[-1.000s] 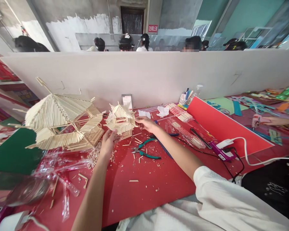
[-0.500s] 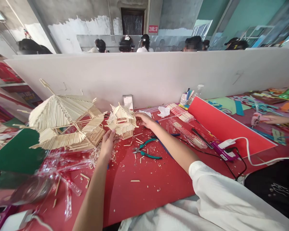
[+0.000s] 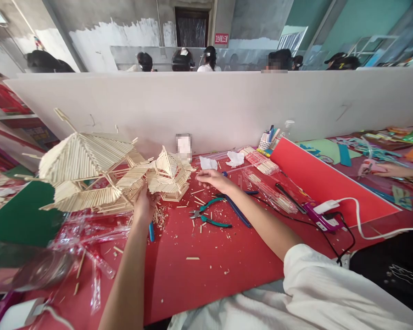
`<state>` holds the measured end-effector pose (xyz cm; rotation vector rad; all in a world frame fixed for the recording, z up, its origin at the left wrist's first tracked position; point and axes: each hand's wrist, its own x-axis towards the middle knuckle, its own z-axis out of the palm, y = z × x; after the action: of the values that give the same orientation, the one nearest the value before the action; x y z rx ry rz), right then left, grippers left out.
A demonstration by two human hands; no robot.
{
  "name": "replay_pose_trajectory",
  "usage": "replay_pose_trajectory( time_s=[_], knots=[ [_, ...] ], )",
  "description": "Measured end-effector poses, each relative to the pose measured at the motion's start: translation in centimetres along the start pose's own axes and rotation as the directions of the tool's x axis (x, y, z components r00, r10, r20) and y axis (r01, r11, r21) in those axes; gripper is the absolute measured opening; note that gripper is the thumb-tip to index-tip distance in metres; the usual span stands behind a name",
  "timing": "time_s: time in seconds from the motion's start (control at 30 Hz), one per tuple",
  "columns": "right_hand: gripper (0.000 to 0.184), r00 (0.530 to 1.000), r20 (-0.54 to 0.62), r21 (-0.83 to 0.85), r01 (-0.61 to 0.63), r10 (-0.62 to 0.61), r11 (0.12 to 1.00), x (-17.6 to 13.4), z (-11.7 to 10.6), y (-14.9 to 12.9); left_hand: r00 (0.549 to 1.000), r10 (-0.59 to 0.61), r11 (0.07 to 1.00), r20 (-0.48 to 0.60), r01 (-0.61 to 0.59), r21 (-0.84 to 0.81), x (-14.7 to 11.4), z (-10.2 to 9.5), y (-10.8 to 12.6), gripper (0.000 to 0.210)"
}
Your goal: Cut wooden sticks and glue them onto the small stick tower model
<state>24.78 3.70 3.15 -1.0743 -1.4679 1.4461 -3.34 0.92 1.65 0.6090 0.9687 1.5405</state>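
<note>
Small stick-built pavilion, standing between two bare hands

Item 1: small stick pavilion (image 3: 169,178), peaked roof over a flared lower eave, standing on the red tabletop (image 3: 206,279) just right of the large stick pavilion (image 3: 86,158); whether the eaves touch cannot be told.

Handling, as judged: light, stiff, dry rather than slippery; fragile at the thin projecting stick ends and joints. Best held low, from both sides of the base frame; roof tip and eave edges unsuited to pressure.

Item 2: left hand (image 3: 145,204), at the near left side of the small model, by the large one's eave. Fingers bent inward, partly hidden; pinch or mere contact cannot be told.

Item 3: right hand (image 3: 213,179), just beside the small model's right eave. Fingers loosely bent, nothing visible between them.

Surroundings: teal-handled diagonal cutters (image 3: 211,214), lying in front of the right forearm among stick offcuts; crumpled white tissues (image 3: 235,159), behind the right hand; packaged stick bundles (image 3: 259,160), farther right; purple power strip (image 3: 321,217), before a red board (image 3: 325,176); clear plastic wrappers (image 3: 84,238), in front of the large pavilion.
</note>
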Motion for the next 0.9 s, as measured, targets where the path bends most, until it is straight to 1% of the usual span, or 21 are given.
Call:
replay_pose_trajectory(
  time_s=[0.07, 0.1, 0.17, 0.23, 0.37, 0.47, 0.53, 0.63, 0.73, 0.9],
  knots=[
    [0.03, 0.984, -0.114, -0.088, 0.126, -0.136, 0.988, 0.2, -0.2, -0.2, 0.999, -0.013, 1.0, 0.039, 0.013, 0.005, -0.1, -0.1, 0.2, 0.037],
    [0.03, 0.97, -0.142, -0.134, 0.181, -0.199, 0.974, 0.5, -0.2, -0.4, 0.998, -0.017, 1.0, 0.059, 0.016, 0.013, -0.3, -0.2, 0.3, 0.038],
    [0.03, 0.949, -0.13, -0.215, 0.257, -0.289, 0.942, 1.1, 0.0, -0.8, 0.996, -0.015, 1.0, 0.085, 0.013, 0.025, -0.6, -0.3, 0.6, 0.039],
    [0.026, 0.937, -0.102, -0.265, 0.298, -0.333, 0.917, 1.4, 0.4, -1.1, 0.997, -0.002, 1.0, 0.074, 0.0, 0.026, -0.8, -0.3, 0.8, 0.041],
    [0.016, 0.921, -0.127, -0.321, 0.314, -0.369, 0.893, 0.7, 1.0, -1.0, 0.999, 0.032, 0.999, 0.011, -0.033, 0.021, -0.9, -0.2, 1.0, 0.039],
    [0.018, 0.917, -0.124, -0.345, 0.318, -0.378, 0.883, -0.5, 1.0, -0.8, 0.998, 0.066, 0.998, -0.016, -0.066, 0.0, -0.6, -0.2, 0.8, 0.037],
    [0.019, 0.917, -0.106, -0.359, 0.326, -0.385, 0.874, -1.3, 1.0, -0.7, 0.997, 0.066, 0.998, -0.028, -0.066, -0.02, -0.3, -0.3, 0.6, 0.038],
    [0.019, 0.915, -0.094, -0.382, 0.331, -0.393, 0.863, -1.8, 0.9, -0.8, 0.999, 0.042, 0.998, -0.013, -0.042, -0.048, 0.0, -0.5, 0.5, 0.04],
    [0.02, 0.917, -0.087, -0.392, 0.328, -0.39, 0.859, -1.8, 0.9, -0.9, 0.999, 0.032, 0.998, 0.024, -0.03, -0.048, 0.0, -0.5, 0.7, 0.035],
    [0.019, 0.909, -0.089, -0.399, 0.342, -0.407, 0.851, -1.7, 1.0, -0.8, 0.995, 0.068, 0.997, 0.066, -0.066, -0.035, -0.4, -0.3, 0.8, 0.027]
  ],
)
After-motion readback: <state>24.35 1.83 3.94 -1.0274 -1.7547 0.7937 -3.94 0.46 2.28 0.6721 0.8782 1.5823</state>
